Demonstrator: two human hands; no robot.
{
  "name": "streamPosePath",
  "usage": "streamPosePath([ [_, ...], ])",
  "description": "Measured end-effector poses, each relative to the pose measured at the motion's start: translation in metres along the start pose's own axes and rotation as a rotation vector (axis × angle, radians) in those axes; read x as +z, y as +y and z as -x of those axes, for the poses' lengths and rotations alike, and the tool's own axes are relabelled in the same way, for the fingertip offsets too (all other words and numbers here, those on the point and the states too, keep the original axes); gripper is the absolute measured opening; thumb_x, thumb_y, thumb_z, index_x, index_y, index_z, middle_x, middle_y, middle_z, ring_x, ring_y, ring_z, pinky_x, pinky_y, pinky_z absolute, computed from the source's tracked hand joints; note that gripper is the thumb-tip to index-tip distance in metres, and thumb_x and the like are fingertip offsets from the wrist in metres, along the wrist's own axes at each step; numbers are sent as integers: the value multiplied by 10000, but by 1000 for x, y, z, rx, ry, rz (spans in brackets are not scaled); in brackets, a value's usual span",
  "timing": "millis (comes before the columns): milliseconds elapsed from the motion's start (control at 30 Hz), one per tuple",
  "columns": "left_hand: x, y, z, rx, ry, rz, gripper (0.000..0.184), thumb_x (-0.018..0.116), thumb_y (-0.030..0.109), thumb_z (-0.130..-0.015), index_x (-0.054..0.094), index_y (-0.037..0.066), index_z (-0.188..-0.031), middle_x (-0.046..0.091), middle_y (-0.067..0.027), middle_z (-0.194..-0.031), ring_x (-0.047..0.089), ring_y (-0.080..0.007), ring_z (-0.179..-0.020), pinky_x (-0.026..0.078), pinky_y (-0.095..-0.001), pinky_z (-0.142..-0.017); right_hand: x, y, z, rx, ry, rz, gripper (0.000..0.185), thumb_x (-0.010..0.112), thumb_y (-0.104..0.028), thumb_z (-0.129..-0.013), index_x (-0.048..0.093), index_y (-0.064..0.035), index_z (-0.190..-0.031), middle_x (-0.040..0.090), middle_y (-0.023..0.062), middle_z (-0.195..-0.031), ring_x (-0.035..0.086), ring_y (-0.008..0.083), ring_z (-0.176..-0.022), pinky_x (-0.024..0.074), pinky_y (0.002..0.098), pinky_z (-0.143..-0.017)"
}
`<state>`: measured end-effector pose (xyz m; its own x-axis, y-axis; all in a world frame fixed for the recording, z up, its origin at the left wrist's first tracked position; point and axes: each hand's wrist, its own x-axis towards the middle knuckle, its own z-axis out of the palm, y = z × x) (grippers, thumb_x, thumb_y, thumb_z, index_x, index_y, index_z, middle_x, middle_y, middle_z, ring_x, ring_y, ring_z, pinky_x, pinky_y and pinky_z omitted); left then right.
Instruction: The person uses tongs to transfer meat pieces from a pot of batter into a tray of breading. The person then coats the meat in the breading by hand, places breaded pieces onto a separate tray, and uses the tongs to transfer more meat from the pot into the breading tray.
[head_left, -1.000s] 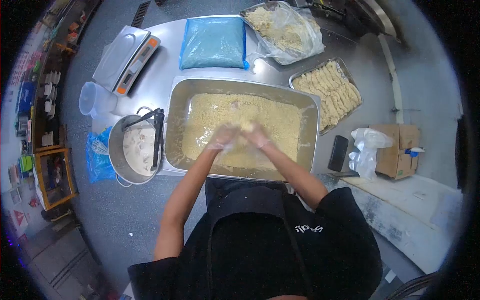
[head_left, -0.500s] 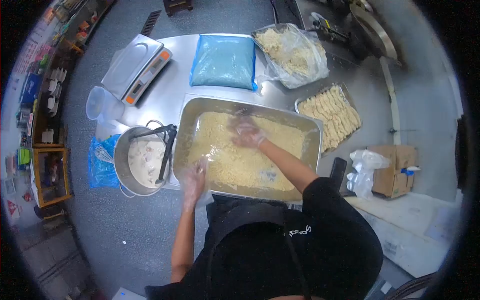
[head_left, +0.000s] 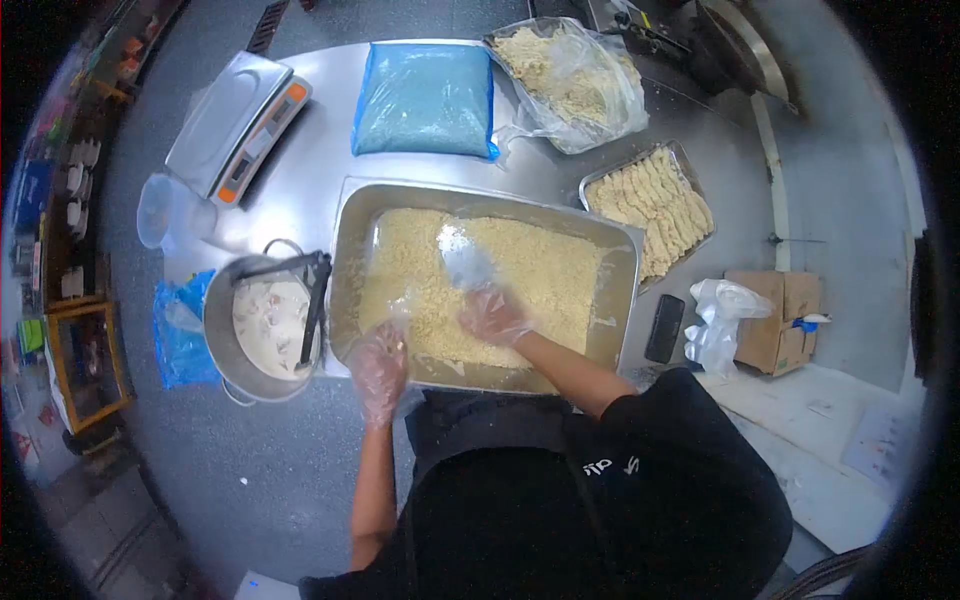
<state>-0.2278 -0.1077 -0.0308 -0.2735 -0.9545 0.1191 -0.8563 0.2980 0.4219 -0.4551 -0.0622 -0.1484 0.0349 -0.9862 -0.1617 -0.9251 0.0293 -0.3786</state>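
A deep metal tray (head_left: 345, 235) holds a layer of pale yellow breadcrumbs (head_left: 550, 260). My right hand (head_left: 495, 316), in a clear plastic glove, is in the crumbs near the middle, its fingers curled down into them. Just beyond it, a shiny patch of the tray's bottom shows through. My left hand (head_left: 380, 372), also gloved, is at the tray's near left corner with its fingers folded inward. What lies inside those fingers, if anything, is hidden. To the left, a metal pot (head_left: 222, 335) contains pieces in white liquid, with black-handled tongs (head_left: 318, 300) resting across it.
Beyond the tray lie a blue-edged bag (head_left: 425, 100) and an open bag of crumbs (head_left: 570, 85). A smaller tray (head_left: 588, 190) of breaded strips stands at right, near a phone (head_left: 665, 328) and a cardboard box (head_left: 785, 310). A scale (head_left: 235, 125) and plastic jug (head_left: 170, 210) are at left.
My right hand has drawn back towards me through the crumbs, baring a patch of tray bottom. My left hand has moved slightly. The whole view has shifted a little.
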Motion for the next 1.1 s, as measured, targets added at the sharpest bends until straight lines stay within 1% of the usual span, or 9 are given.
streamPosePath([
  [67, -6, 3, 3, 58, -16, -120, 220, 583, 230, -786, 618, 30, -871, 609, -154, -772, 572, -318, -668, 445, -401, -640, 21, 1, 2, -110, 326, 190, 464, 404, -451, -831, 521, -69, -1065, 538, 179, -1070, 504, 313, -995, 398, 447, -874],
  [167, -6, 4, 2, -24, -108, -40, 242, 568, 245, -796, 616, 38, -911, 610, -153, -776, 572, -317, -667, 445, -400, -644, -27, -12, -18, 92, -320, -169, 500, 405, -457, -831, 497, -54, -1113, 503, 227, -1103, 520, 343, -970, 425, 452, -837],
  [267, 0, 0, 4, -26, -43, -43, 263, 559, 271, -803, 611, 47, -931, 611, -158, -783, 581, -315, -684, 446, -405, -650, 29, 14, -25, 2, -358, -137, 563, 401, -484, -832, 464, -36, -1167, 484, 236, -1131, 500, 346, -1011, 420, 457, -855],
  [467, -4, 9, -1, -51, -20, -64, 205, 591, 212, -785, 631, 18, -839, 623, -179, -744, 608, -323, -660, 456, -398, -585, -23, 5, -4, 69, -304, -343, 623, 377, -526, -837, 451, -32, -1209, 400, 206, -1258, 376, 341, -1176, 272, 442, -1014],
  [567, 3, 2, 5, -121, -67, -21, 266, 561, 281, -804, 611, 61, -945, 621, -153, -812, 596, -306, -717, 455, -399, -657, -27, 21, 7, -155, -401, -7, 664, 339, -555, -846, 386, -49, -1273, 325, 184, -1333, 291, 340, -1244, 211, 466, -1045],
  [767, 2, 0, 3, -64, -148, -159, 226, 594, 242, -772, 628, 56, -897, 622, -150, -789, 597, -308, -706, 464, -399, -646, -33, 20, 14, -16, -129, -139, 693, 376, -566, -829, 368, -39, -1280, 345, 186, -1328, 294, 335, -1248, 191, 476, -1051],
  [867, 7, -9, 4, -5, -38, -64, 228, 593, 243, -769, 630, 54, -892, 620, -146, -764, 601, -303, -709, 467, -398, -647, -58, 28, 16, 407, -382, -214, 679, 493, -552, -775, 445, -60, -1240, 435, 193, -1260, 390, 330, -1185, 287, 421, -1009],
  [967, -7, 12, -6, 3, 63, 98, 218, 593, 217, -784, 645, 9, -827, 629, -182, -779, 616, -322, -690, 471, -400, -610, -51, 73, 12, 303, -988, -251, 734, 600, -525, -706, 450, -41, -1237, 470, 187, -1233, 445, 316, -1140, 336, 365, -982],
  [1100, -12, 12, -6, -29, -112, -6, 229, 596, 222, -784, 650, 10, -854, 637, -181, -814, 623, -317, -707, 479, -388, -635, -56, 69, 31, 307, -748, -562, 743, 701, -435, -639, 470, -22, -1211, 505, 171, -1201, 494, 278, -1091, 373, 338, -950],
])
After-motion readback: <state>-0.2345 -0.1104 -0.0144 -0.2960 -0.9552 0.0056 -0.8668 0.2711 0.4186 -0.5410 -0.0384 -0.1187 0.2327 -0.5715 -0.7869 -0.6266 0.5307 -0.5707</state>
